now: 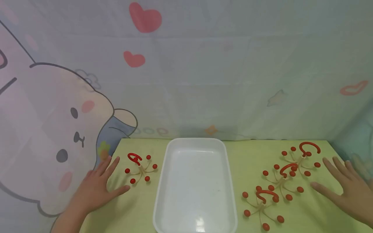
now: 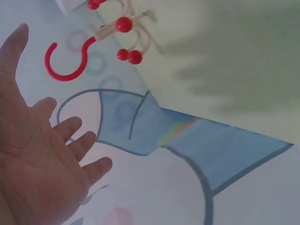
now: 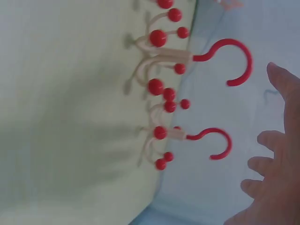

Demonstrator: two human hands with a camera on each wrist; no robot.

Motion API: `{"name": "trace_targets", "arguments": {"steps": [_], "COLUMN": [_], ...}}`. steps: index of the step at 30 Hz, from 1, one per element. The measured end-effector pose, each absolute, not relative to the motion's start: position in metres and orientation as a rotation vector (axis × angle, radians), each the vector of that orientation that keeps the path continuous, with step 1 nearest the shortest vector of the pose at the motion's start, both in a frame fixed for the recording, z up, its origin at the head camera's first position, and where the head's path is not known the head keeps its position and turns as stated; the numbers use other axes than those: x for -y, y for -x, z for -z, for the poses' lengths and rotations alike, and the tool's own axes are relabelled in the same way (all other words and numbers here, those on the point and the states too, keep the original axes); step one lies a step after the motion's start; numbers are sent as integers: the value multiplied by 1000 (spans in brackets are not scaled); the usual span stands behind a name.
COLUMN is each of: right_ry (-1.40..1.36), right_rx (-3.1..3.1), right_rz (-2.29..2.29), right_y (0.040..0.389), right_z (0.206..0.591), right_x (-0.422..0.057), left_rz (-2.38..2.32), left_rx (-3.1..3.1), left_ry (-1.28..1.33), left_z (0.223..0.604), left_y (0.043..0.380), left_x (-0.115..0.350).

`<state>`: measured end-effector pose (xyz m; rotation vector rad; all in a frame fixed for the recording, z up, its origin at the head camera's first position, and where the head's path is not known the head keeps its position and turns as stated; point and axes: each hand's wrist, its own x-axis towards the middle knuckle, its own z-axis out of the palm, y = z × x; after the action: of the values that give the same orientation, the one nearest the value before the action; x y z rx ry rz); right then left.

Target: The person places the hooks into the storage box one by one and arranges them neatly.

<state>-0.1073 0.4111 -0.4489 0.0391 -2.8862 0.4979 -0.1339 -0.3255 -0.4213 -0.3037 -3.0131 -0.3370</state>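
Head view, twelve o'clock taken as away from the person. Left hand (image 1: 94, 191): fingers extended and spread, thumb held wide toward two o'clock; it has hold of nothing. Right hand (image 1: 351, 191): likewise spread, thumb toward ten o'clock, nothing held. Both wrist views agree: open palms and a gap between each hand and the nearest hook.

At two o'clock from the left hand, near but apart, stands a lone hook piece (image 1: 141, 170): red curved hook on top, pale stem, thin splayed arms tipped with red balls. Three similar pieces form a diagonal row. The far piece (image 1: 301, 159) is at ten o'clock from the right hand, the middle piece (image 1: 282, 182) about nine, the near piece (image 1: 261, 205) slightly below nine. Balls of neighbouring pieces overlap visually; contact cannot be determined.

Between the lone piece and the row lies a white tray (image 1: 198, 187), bare inside. All rest on a pale green table (image 1: 237, 161). At twelve o'clock beyond it hangs a printed cloth (image 1: 204, 81), with a cartoon animal (image 1: 46, 129) toward ten and red hearts (image 1: 145, 19) higher up.
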Motion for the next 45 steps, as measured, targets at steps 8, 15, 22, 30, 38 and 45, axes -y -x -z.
{"name": "trace_targets", "arguments": {"steps": [8,15,22,30,38,45], "right_ry": [-210,-325,-421,-587,-699,-723], "right_rx": [2878,2796,2823,2824,2789,2740], "right_rz": [-604,-789,-889,-1087,-1430,-1719], "right_y": [118,119,119,118,118,112], "right_z": [406,378,361,368,380,391], "right_x": [-377,-342,-302,-267,-247,-233], "left_rz": [547,573,542,538,556,564], "left_rx": [3086,3093,3081,3095,3090,3044], "left_ry": [330,417,502,548,579,602], "left_z": [392,382,378,370,367,375], "left_y": [150,163,180,193,204,212], "left_x": [324,319,320,315,312,316]}}
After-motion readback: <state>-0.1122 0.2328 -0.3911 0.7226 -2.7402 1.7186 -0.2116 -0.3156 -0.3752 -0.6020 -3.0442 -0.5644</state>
